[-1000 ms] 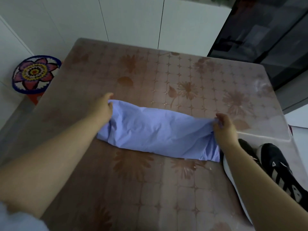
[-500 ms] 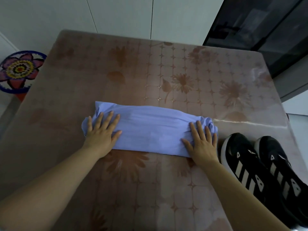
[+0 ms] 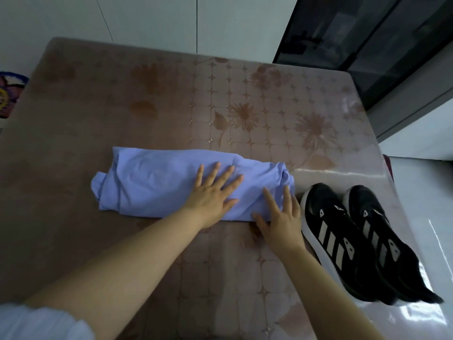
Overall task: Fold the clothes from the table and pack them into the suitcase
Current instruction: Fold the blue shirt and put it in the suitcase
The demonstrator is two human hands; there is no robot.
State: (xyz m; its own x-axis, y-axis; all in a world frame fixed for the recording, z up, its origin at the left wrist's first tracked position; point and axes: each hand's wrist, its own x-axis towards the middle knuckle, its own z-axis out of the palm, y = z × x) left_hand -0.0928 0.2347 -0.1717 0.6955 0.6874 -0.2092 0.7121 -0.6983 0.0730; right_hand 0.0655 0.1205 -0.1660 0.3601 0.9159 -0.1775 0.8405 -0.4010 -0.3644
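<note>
A light blue garment [image 3: 157, 180], folded into a long narrow band, lies across the middle of the brown flower-patterned table [image 3: 152, 99]. My left hand [image 3: 213, 192] lies flat on the band's right half with fingers spread. My right hand [image 3: 282, 217] presses flat on the band's right end, fingers straight. No suitcase is in view.
A pair of black sneakers with white stripes [image 3: 355, 241] stands on the table just right of the garment, almost touching my right hand. A dark glass cabinet [image 3: 367, 40] stands at the back right. A flowered round stool [image 3: 7, 94] peeks in at the left edge.
A second ago both hands gripped the garment's ends and folded it over. They then flattened on it, and my left hand has slid from the left end toward the right.
</note>
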